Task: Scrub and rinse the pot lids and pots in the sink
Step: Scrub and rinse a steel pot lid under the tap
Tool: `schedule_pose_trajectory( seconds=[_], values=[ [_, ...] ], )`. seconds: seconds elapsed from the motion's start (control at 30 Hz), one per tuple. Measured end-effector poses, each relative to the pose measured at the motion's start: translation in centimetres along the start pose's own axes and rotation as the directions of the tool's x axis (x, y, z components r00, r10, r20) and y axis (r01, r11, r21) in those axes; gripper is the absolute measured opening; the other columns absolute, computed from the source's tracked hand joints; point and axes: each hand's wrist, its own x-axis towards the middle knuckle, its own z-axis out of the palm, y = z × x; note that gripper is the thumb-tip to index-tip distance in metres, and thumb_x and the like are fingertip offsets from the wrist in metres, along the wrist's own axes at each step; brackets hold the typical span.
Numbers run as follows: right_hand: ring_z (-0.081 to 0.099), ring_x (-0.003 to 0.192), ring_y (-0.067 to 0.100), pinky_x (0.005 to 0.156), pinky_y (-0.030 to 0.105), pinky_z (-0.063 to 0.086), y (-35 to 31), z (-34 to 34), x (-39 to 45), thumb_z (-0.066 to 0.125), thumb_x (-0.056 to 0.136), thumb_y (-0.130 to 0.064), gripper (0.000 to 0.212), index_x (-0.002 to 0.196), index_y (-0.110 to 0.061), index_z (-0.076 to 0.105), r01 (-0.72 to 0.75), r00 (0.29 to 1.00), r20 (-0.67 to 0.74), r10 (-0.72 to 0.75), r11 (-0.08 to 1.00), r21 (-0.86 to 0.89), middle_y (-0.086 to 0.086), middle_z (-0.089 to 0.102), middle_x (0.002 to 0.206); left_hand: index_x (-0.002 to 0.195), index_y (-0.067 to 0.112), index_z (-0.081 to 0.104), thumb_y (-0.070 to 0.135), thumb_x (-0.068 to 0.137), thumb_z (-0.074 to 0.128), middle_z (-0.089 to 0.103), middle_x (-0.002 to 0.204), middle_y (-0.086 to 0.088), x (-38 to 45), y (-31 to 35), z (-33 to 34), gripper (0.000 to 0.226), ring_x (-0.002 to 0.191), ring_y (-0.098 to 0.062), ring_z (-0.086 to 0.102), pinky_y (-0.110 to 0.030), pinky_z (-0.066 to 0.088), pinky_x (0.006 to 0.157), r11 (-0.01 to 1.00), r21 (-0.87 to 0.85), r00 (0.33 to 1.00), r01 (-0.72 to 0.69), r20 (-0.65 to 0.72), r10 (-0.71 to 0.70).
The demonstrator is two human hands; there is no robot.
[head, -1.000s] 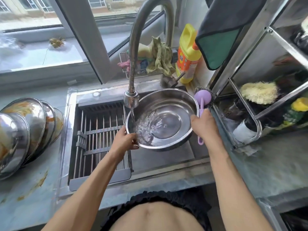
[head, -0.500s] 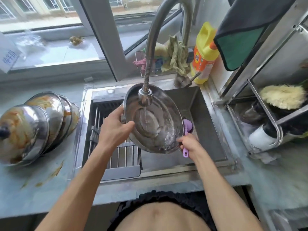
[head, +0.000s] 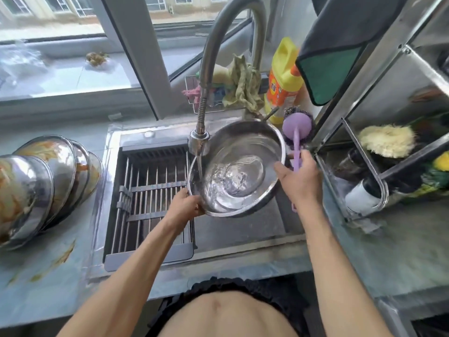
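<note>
Wet pot (head: 239, 171) gripped at its rim by left hand (head: 185, 205); right hand (head: 300, 181) apparently pinches rim (with brush (head: 297, 132)); slippage could drop it.

- We see a yellow detergent bottle (head: 283, 81) with an orange label standing behind the sink, by the window.
- Beside it we find a small wire basket (head: 194, 93) holding a crumpled olive rag (head: 243, 86) and a pink cloth (head: 192, 94).
- A dark towel with a green face (head: 332, 69) hangs from the steel rack (head: 364, 76) on our right.
- On the rack's shelf we see a pale yellow fibrous scrubber (head: 387, 141).
- Orange-brown smears (head: 60, 257) mark the countertop (head: 48, 300) on our left.
</note>
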Motion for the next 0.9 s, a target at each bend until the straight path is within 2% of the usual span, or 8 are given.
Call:
schedule_pose_trajectory(
  seconds=[0.13, 0.27, 0.4, 0.53, 0.6, 0.67, 0.73, 0.9],
  values=[
    [0.053, 0.085, 0.032, 0.065, 0.033, 0.034, -0.5, -1.9, 1.5, 0.061, 0.083, -0.042, 0.039, 0.102, -0.009, 0.057, -0.065, 0.992, 0.085, 0.094, 0.953, -0.295, 0.008, 0.055, 0.089, 0.093, -0.001, 0.058, -0.005, 0.092, 0.046, 0.065, 0.074, -0.011, 0.1, 0.5, 0.0, 0.013, 0.057, -0.020, 0.067, -0.026, 0.054, 0.048, 0.996, 0.085, 0.999, 0.023, 0.022, -0.025],
    [0.056, 0.059, 0.031, 0.048, 0.027, 0.031, 0.2, -1.1, 2.0, 0.054, 0.077, -0.039, 0.032, 0.077, -0.007, 0.057, -0.173, 0.951, 0.192, 0.244, 0.930, -0.325, 0.015, 0.063, 0.075, 0.103, 0.006, 0.056, 0.010, 0.097, 0.046, 0.063, 0.087, -0.020, 0.1, 1.8, -1.3, 0.013, 0.060, -0.031, 0.067, -0.031, 0.055, 0.052, 0.980, 0.195, 0.999, -0.034, 0.008, 0.033],
    [0.048, 0.029, 0.024, 0.035, 0.015, 0.028, 0.6, 0.0, 2.2, 0.052, 0.076, -0.025, 0.022, 0.065, -0.006, 0.054, -0.257, 0.876, 0.324, 0.356, 0.915, -0.310, 0.010, 0.055, 0.041, 0.129, 0.028, 0.058, 0.030, 0.108, 0.043, 0.069, 0.110, -0.009, 0.5, 2.7, -1.8, 0.026, 0.104, -0.036, 0.068, -0.041, 0.057, 0.087, 0.860, 0.442, 0.966, -0.255, 0.068, 0.251],
    [0.049, 0.031, 0.025, 0.036, 0.016, 0.032, 0.9, 0.7, 2.4, 0.052, 0.080, -0.021, 0.016, 0.077, -0.006, 0.057, -0.229, 0.861, 0.359, 0.360, 0.905, -0.358, 0.009, 0.055, 0.043, 0.105, 0.019, 0.080, 0.054, 0.102, 0.045, 0.047, 0.149, -0.026, 1.0, 2.2, -1.1, 0.050, 0.149, -0.034, 0.028, -0.044, 0.026, 0.122, 0.553, 0.709, 0.881, -0.437, 0.212, 0.424],
    [0.048, 0.029, 0.024, 0.036, 0.017, 0.033, 0.7, 0.8, 2.5, 0.051, 0.080, -0.021, 0.016, 0.077, -0.006, 0.054, -0.230, 0.858, 0.359, 0.367, 0.901, -0.369, 0.009, 0.054, 0.042, 0.099, 0.022, 0.081, 0.066, 0.094, 0.047, 0.055, 0.143, -0.019, 0.6, 2.1, 0.4, 0.056, 0.137, -0.029, 0.045, -0.049, 0.033, 0.118, 0.417, 0.701, 0.788, -0.578, 0.347, 0.509],
    [0.046, 0.025, 0.022, 0.036, 0.015, 0.032, 0.6, 1.0, 2.6, 0.051, 0.082, -0.022, 0.020, 0.072, -0.005, 0.050, -0.233, 0.864, 0.345, 0.366, 0.899, -0.370, 0.007, 0.048, 0.033, 0.081, 0.015, 0.074, 0.065, 0.091, 0.051, 0.070, 0.099, -0.006, 0.0, 1.8, 2.2, 0.056, 0.095, -0.022, 0.063, -0.046, 0.050, 0.092, 0.330, 0.664, 0.705, -0.671, 0.433, 0.561],
    [0.047, 0.028, 0.024, 0.037, 0.017, 0.035, 0.3, 1.1, 2.8, 0.053, 0.084, -0.027, 0.027, 0.073, -0.003, 0.049, -0.234, 0.890, 0.302, 0.342, 0.910, -0.341, 0.007, 0.047, 0.033, 0.068, 0.008, 0.061, 0.055, 0.093, 0.056, 0.060, 0.073, -0.004, 0.0, 1.5, 3.8, 0.054, 0.070, -0.024, 0.056, -0.045, 0.049, 0.072, 0.431, 0.608, 0.719, -0.667, 0.373, 0.586],
    [0.057, 0.051, 0.021, 0.053, 0.029, 0.050, 1.3, 1.3, 4.2, 0.057, 0.083, -0.049, 0.041, 0.089, -0.009, 0.063, -0.340, 0.904, 0.245, 0.349, 0.937, -0.079, 0.004, 0.073, 0.068, 0.060, 0.017, 0.058, 0.038, 0.101, 0.059, 0.061, 0.058, 0.004, 0.6, 2.4, 5.1, 0.047, 0.059, -0.015, 0.055, -0.039, 0.048, 0.069, 0.791, 0.412, 0.878, -0.452, 0.051, 0.476]
  ],
)
